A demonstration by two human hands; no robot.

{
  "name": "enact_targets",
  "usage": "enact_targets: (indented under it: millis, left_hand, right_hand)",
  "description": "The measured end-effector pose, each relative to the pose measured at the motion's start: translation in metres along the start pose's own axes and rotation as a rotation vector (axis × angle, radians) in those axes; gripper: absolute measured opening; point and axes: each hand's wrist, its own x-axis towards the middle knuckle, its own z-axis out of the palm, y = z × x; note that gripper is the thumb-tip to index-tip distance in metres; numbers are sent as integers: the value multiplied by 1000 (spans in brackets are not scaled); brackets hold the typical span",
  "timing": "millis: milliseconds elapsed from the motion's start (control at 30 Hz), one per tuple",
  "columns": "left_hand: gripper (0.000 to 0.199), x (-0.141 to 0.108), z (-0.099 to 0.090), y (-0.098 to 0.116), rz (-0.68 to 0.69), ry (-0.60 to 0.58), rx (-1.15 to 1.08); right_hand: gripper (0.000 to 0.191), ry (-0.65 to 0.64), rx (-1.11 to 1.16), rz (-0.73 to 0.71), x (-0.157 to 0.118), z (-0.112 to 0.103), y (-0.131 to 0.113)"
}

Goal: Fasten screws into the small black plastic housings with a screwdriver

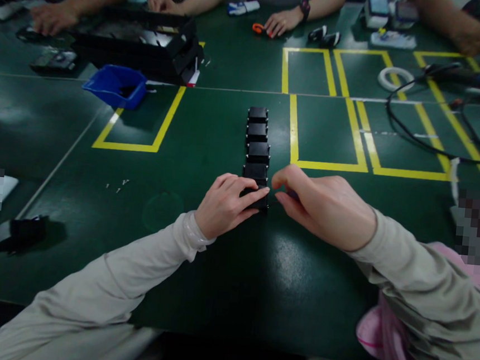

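Several small black box-shaped parts (258, 151) with shiny metal points along their sides form a straight row on the green table. My left hand (226, 204) is closed on the nearest black block (260, 199), with the fingers over its top and the thumb along its near side. Just right of that block, my right hand (325, 207) is closed in a pinch. A small dark bit shows between its finger and thumb, too hidden to name.
Yellow tape rectangles (329, 166) mark the table (211, 127). A blue bin (117, 86) and stacked black trays (138, 48) stand at the back left. Tiny loose pieces (118, 190) lie left. Cables (419, 148) and a white tape roll (395, 79) are at right. Co-workers' hands (281, 22) work opposite.
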Motion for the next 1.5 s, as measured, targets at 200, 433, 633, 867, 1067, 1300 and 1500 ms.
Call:
enact_targets:
  millis: [200, 433, 633, 867, 1067, 1300, 1500]
  left_hand:
    - [45, -1, 1, 0, -8, -5, 2]
    - [45, 0, 1, 0, 3, 5, 4]
    - [45, 0, 1, 0, -9, 2, 2]
    - [43, 0, 0, 0, -7, -4, -3]
    - [43, 0, 0, 0, -15, -15, -3]
    - [44, -1, 1, 0, -12, -10, -5]
    - [45, -1, 1, 0, -10, -12, -1]
  right_hand:
    - [31, -20, -13, -19, 0, 0, 0]
    - [22, 30, -8, -19, -1, 2, -1]
    - [33, -3, -26, -24, -1, 1, 0]
    - [28, -3, -2, -2, -1, 1, 0]
    - [31, -63, -6, 18, 1, -3, 0]
    - [27, -33, 32, 11, 0, 0, 0]
    - [31, -46, 0, 8, 0, 0, 0]
